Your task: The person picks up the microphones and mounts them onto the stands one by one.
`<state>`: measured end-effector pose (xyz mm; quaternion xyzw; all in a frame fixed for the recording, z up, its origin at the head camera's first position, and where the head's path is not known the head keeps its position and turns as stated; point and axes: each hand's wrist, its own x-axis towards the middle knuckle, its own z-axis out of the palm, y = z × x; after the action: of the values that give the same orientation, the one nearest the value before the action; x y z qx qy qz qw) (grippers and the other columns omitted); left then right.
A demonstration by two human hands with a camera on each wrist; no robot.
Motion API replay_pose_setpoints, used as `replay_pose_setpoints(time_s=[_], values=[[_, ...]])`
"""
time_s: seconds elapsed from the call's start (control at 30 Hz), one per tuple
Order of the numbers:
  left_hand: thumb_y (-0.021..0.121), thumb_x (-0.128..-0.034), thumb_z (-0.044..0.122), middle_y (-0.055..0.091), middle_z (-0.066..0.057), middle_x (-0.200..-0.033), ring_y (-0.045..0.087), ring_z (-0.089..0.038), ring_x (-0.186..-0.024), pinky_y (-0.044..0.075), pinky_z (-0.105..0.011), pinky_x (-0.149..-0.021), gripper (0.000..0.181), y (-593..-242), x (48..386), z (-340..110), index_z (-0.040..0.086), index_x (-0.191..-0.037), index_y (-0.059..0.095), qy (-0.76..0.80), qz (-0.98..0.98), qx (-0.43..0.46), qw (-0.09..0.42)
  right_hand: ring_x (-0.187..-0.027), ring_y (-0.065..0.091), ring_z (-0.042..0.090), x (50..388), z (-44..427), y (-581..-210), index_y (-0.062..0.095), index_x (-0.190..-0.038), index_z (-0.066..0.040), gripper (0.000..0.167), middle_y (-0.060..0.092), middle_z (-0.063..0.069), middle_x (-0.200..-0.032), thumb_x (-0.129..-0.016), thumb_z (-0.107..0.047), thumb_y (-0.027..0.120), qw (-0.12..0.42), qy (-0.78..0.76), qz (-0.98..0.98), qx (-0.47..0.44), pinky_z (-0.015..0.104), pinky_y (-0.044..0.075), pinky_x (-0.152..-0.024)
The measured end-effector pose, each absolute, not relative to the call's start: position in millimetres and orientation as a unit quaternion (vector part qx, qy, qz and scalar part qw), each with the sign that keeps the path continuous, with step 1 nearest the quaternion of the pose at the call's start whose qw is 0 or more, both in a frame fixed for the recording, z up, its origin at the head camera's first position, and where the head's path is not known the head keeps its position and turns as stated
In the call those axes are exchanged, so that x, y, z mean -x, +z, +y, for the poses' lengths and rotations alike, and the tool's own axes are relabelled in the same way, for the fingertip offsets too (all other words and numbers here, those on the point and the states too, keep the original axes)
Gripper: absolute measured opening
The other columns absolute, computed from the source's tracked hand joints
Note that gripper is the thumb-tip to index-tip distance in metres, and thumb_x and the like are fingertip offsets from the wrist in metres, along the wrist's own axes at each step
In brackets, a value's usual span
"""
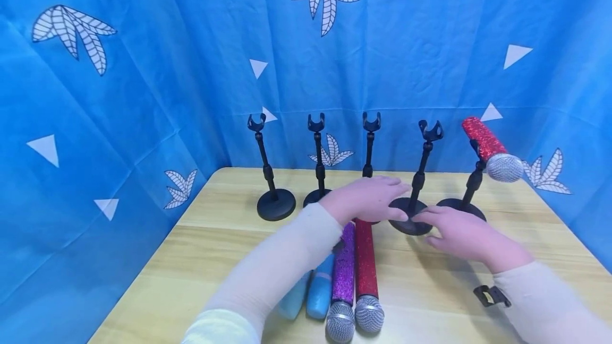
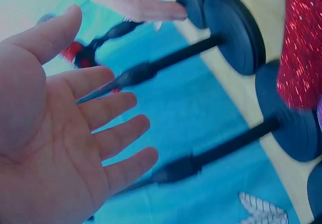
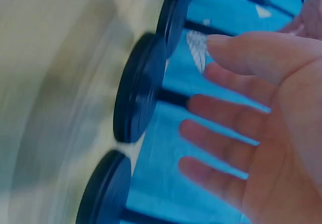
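Both hands are empty, near the fourth black stand (image 1: 418, 177) from the left. The left hand (image 1: 370, 199) reaches over the middle of the row, fingers extended toward that stand's pole; its palm (image 2: 55, 128) shows with fingers spread in the left wrist view. The right hand (image 1: 461, 232) is at the right front of the same stand's round base, fingers loosely extended; in the right wrist view the right hand (image 3: 261, 113) has its fingers near a stand base (image 3: 140, 88). Whether either touches the stand, I cannot tell. A red glittery microphone (image 1: 485, 139) rests in the rightmost stand.
A red microphone (image 1: 366, 264), a purple microphone (image 1: 343, 269) and two blue ones (image 1: 319, 291), partly hidden by the left arm, lie on the wooden table (image 1: 191, 264). Stands with empty clips are at the left and middle. A black clip (image 1: 491, 296) is beside the right sleeve. Blue curtain surrounds the table.
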<state>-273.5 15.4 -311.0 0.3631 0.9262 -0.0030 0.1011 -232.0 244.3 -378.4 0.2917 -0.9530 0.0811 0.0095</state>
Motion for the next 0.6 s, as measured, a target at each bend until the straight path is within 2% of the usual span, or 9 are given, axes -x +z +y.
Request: replay_pose_setpoints(time_s=[0.17, 0.3, 0.43, 0.6], values=[[0.048, -0.0994, 0.064, 0.023, 0.004, -0.166, 0.018, -0.017, -0.153, 0.020, -0.044, -0.121, 0.074, -314, 270, -23, 0.032, -0.161, 0.024, 0.011, 0.934, -0.355, 0.039, -0.121, 0.060, 0.032, 231, 220, -386, 0.066, -0.131, -0.016, 0.051, 0.062, 0.007, -0.132, -0.083, -0.015, 0.083, 0.058, 0.081, -0.923, -0.371, 0.051, 0.052, -0.094], [0.047, -0.0993, 0.064, 0.023, 0.000, -0.166, 0.018, -0.021, -0.153, 0.018, -0.051, -0.120, 0.074, -323, 266, -48, 0.029, -0.161, 0.027, 0.016, 0.939, -0.342, 0.008, -0.125, 0.056, 0.030, 230, 200, -395, 0.065, -0.133, -0.019, 0.057, 0.060, 0.007, -0.135, -0.080, -0.012, 0.085, 0.086, 0.069, -0.902, -0.418, 0.049, 0.051, -0.097], [0.047, -0.0987, 0.065, 0.023, -0.001, -0.166, 0.019, -0.023, -0.153, 0.017, -0.055, -0.120, 0.074, -330, 262, -70, 0.029, -0.161, 0.029, 0.022, 0.946, -0.322, 0.000, -0.129, 0.053, 0.029, 230, 179, -399, 0.064, -0.134, -0.024, 0.060, 0.058, 0.006, -0.139, -0.079, -0.009, 0.084, 0.084, 0.049, -0.888, -0.450, 0.050, 0.049, -0.101], [0.047, -0.0979, 0.067, 0.024, -0.002, -0.166, 0.019, -0.025, -0.153, 0.017, -0.055, -0.120, 0.076, -333, 258, -90, 0.029, -0.161, 0.029, 0.031, 0.951, -0.308, -0.003, -0.134, 0.049, 0.029, 228, 163, -403, 0.066, -0.128, -0.028, 0.051, 0.056, 0.004, -0.143, -0.082, -0.012, 0.081, 0.061, 0.029, -0.879, -0.471, 0.055, 0.045, -0.103]])
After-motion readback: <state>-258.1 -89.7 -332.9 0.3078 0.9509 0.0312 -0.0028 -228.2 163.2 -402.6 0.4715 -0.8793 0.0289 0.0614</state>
